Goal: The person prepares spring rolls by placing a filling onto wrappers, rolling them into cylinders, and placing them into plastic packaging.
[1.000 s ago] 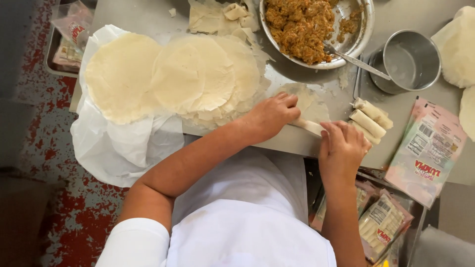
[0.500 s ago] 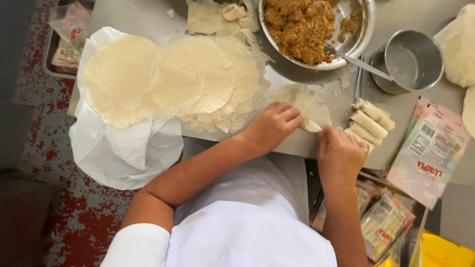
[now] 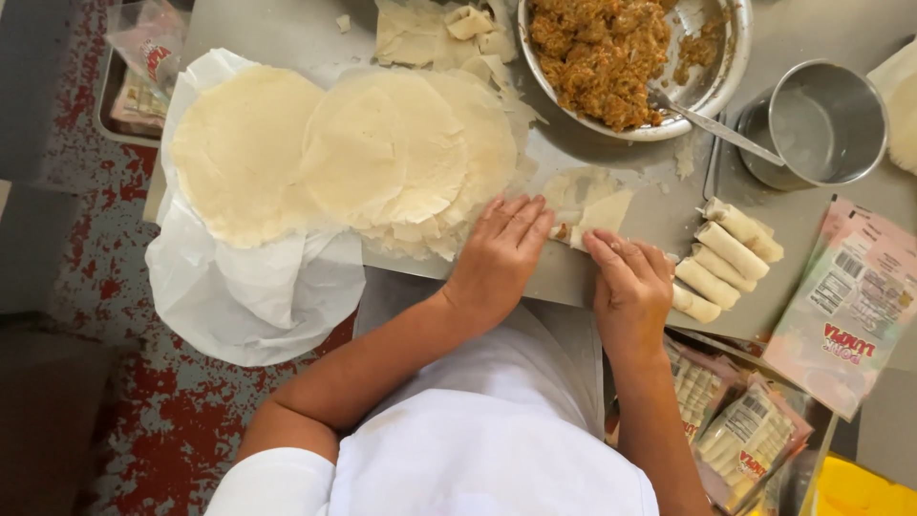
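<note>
A thin pale wrapper [image 3: 590, 203] with a bit of brown filling lies on the steel table [image 3: 287, 29], partly rolled. My left hand [image 3: 499, 256] presses flat on its left end, fingers spread. My right hand [image 3: 629, 287] rests fingertips on its right end. Several finished pale rolls [image 3: 728, 256] lie in a row just right of my right hand. Round flat wrappers [image 3: 382, 153] are stacked to the left of my left hand.
A steel bowl of brown minced filling [image 3: 611, 53] with a spoon [image 3: 716, 124] sits at the back. A small steel pot [image 3: 829, 119] stands at right. Printed plastic packets [image 3: 845, 306] lie at right; white plastic sheet [image 3: 248, 287] hangs off the table's left edge.
Both hands have moved forward onto the wrapper and flattened; earlier they were curled at the table's near edge around a roll, which now lies with the finished rolls.
</note>
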